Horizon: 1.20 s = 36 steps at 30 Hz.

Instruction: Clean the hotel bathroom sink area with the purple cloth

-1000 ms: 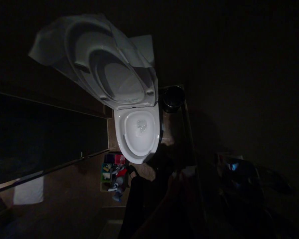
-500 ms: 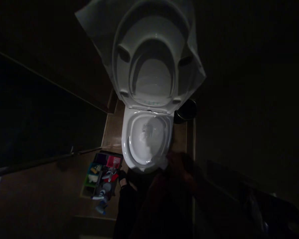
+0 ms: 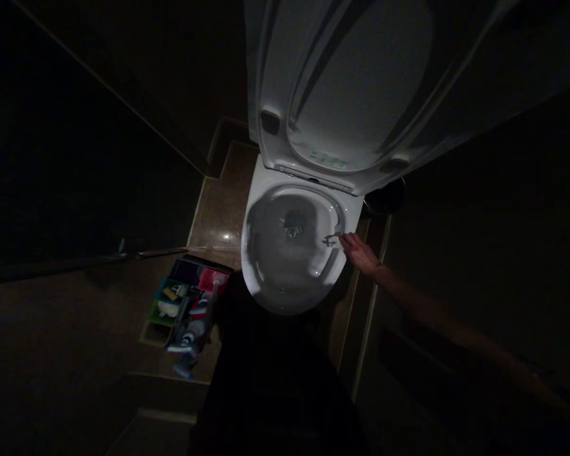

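Note:
In a very dark room I look down on a white toilet (image 3: pixel 266 266) with its lid and seat (image 3: pixel 351 95) raised. My right hand (image 3: pixel 358 251) reaches in from the right to the bowl's right rim. Its fingertips pinch a small pale scrap, maybe tissue (image 3: pixel 332 239), just over the rim. Water glints at the bottom of the bowl (image 3: pixel 292 228). My left hand is not in view.
A caddy (image 3: pixel 185 304) with bottles and cloths sits on the floor left of the bowl. A dark round bin (image 3: pixel 387 197) stands right of the toilet base. A glass partition edge (image 3: pixel 137 254) runs in from the left. Dark walls close in on both sides.
The view has moved closer and the raised lid now fills the top. My right arm has stretched out from the lower dark area to the bowl's right rim.

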### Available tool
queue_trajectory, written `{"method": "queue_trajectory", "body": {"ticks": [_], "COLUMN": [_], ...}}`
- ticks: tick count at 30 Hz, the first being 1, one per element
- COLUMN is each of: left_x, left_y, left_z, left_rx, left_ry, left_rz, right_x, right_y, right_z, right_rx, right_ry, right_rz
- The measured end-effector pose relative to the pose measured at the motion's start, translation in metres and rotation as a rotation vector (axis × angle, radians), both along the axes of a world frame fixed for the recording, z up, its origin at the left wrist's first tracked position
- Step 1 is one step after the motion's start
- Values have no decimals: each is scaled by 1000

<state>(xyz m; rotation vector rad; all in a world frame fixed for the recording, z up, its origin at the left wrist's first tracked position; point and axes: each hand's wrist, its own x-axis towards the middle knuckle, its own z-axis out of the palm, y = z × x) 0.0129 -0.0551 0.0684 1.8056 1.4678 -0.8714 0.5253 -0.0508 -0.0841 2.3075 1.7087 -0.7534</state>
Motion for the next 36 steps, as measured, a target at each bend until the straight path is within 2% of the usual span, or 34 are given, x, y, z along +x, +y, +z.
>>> {"method": "queue_trajectory", "body": {"ticks": [4,9,12,15,16,18,22,24,25,26,28,31,36], "left_x": [-18,-44,-60,-77,-82,-93,-109,-114,-116,-116,-117,-116,-113], "left_y": [10,19,24,29,30,32,32,32,32,32,32,30,22], "left_z": [-7,-12,-15,-20,-21,-25,-33,-37,-39,-41,-44,-46,-49], "left_rx": [-24,-35,-24,-8,-3,5,16,23,27,31,36,37,42], "left_ry": [7,-14,-35,-56,-60,-61,-62,-63,-64,-64,-65,-64,-57], "left_rz": [-4,-18,-9,18,29,51,91,107,114,121,135,152,170], "right_x": [-80,-191,-259,-298,-299,-283,-211,-182,-174,-171,-174,-192,-214], "right_y": [-50,-77,-72,-31,-7,55,199,247,260,266,258,220,160], "right_z": [-6,-14,-10,1,4,10,5,-6,-12,-18,-30,-43,-52], "right_rx": [-71,4,36,119,159,254,506,534,519,490,443,447,452], "right_ry": [44,121,150,218,243,270,187,134,125,132,166,214,299], "right_rz": [-140,-426,-453,-445,-440,-444,-448,-439,-407,-362,-241,-84,89]}}
